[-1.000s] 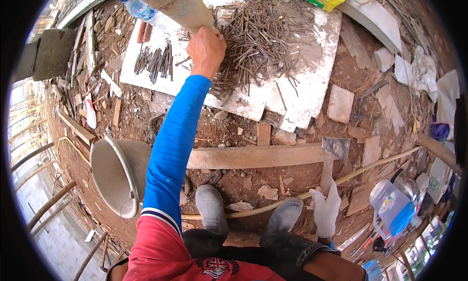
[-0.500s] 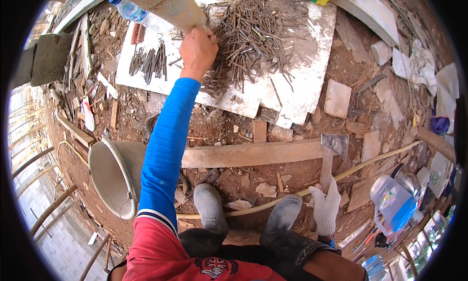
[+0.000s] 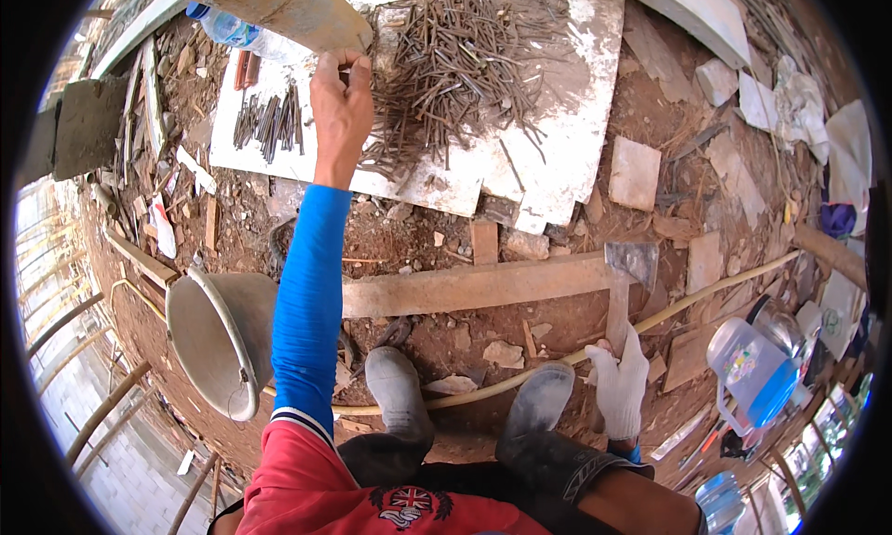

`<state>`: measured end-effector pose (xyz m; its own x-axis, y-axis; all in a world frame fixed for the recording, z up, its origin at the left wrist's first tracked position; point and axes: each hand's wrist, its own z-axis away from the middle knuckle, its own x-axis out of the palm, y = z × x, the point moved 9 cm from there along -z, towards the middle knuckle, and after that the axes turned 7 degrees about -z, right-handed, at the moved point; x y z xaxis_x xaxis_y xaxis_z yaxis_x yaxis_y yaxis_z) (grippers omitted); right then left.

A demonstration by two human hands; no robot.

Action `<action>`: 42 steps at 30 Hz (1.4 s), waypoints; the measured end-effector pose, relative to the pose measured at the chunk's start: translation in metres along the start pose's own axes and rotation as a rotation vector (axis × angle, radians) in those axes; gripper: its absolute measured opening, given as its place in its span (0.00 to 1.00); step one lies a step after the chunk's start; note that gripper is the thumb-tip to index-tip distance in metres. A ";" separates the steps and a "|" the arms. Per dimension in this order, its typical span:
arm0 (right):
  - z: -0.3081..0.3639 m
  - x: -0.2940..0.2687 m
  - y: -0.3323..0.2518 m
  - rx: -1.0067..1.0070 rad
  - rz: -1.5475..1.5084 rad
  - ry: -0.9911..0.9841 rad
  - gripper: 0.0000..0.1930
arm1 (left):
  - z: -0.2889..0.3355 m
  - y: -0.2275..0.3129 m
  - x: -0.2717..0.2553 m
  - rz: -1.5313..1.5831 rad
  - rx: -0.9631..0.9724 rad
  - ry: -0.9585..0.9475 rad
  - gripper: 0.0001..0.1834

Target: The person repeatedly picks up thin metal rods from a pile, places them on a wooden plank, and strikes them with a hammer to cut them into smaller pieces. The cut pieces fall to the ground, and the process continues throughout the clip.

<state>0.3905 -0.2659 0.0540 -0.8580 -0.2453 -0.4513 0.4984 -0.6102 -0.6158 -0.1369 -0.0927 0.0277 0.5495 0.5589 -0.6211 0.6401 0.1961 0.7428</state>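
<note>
My bare left hand (image 3: 340, 117) is at the lower end of a thick, pale round post (image 3: 302, 13), thumb and fingers pinched together. Whatever lies between the fingertips is too small to make out. Right beside it, a heap of rusty nails (image 3: 455, 71) spreads over a dirty white board (image 3: 576, 150). Several straighter nails (image 3: 269, 122) lie lined up on the board's left part. Low on the right, my white-gloved right hand (image 3: 621, 382) is closed round the handle of a hatchet (image 3: 632, 264), its broad metal head pointing away from me.
A timber plank (image 3: 474, 287) lies across the ground before my boots (image 3: 400, 391). To the left a grey bucket (image 3: 209, 349) is tipped over. A long yellowish pole (image 3: 688, 303) passes under the right hand. At right stands a clear plastic jug (image 3: 753, 372); a water bottle (image 3: 223, 26) lies behind the board.
My left hand has shifted left and turned, so its thumb and fingertips now show by the post's end. My right hand stays on the hatchet. The view has moved slightly.
</note>
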 end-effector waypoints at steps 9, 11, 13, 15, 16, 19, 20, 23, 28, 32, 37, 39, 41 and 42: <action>0.013 -0.009 -0.004 -0.045 0.008 -0.001 0.30 | 0.104 0.086 0.051 1.111 -0.468 -0.474 0.10; 0.015 -0.013 -0.005 -0.082 0.030 0.014 0.31 | 0.152 0.112 0.067 0.828 -0.410 -0.592 0.12; 0.016 -0.014 0.002 -0.126 0.038 -0.001 0.31 | 0.205 0.135 0.088 0.485 -0.293 -0.716 0.10; 0.017 -0.018 0.016 -0.186 0.003 0.044 0.33 | 0.247 0.154 0.105 0.259 -0.055 -0.687 0.11; 0.019 -0.021 0.022 -0.219 -0.014 0.062 0.33 | 0.265 0.164 0.110 0.197 0.093 -0.626 0.12; 0.024 -0.023 0.041 -0.146 -0.046 0.042 0.32 | 0.295 0.172 0.119 0.028 0.361 -0.493 0.15; 0.027 -0.023 0.046 -0.111 -0.056 0.032 0.31 | 0.300 0.176 0.120 -0.017 0.419 -0.457 0.16; 0.031 -0.024 0.057 -0.054 -0.056 0.032 0.32 | 0.309 0.176 0.123 -0.139 0.467 -0.459 0.17; 0.032 -0.022 0.059 -0.035 -0.086 0.013 0.32 | 0.304 0.175 0.106 -0.155 0.496 -0.346 0.18; 0.028 -0.017 0.056 -0.069 -0.056 -0.022 0.32 | 0.314 0.161 0.095 -0.216 0.551 -0.379 0.28; 0.024 -0.007 0.044 -0.105 -0.002 -0.076 0.33 | 0.322 0.160 0.106 -0.410 0.630 -0.446 0.35; 0.024 -0.006 0.040 -0.123 0.002 -0.072 0.33 | 0.324 0.161 0.109 -0.425 0.659 -0.447 0.34; 0.024 -0.005 0.038 -0.161 -0.005 -0.064 0.33 | 0.327 0.161 0.110 -0.445 0.693 -0.446 0.33; 0.025 -0.004 0.037 -0.182 -0.009 -0.061 0.33 | 0.328 0.160 0.111 -0.457 0.711 -0.444 0.32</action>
<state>0.4094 -0.3061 0.0491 -0.8658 -0.2887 -0.4088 0.5001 -0.4681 -0.7286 0.2024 -0.2639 -0.0046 0.2252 0.1639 -0.9604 0.9395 -0.2977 0.1695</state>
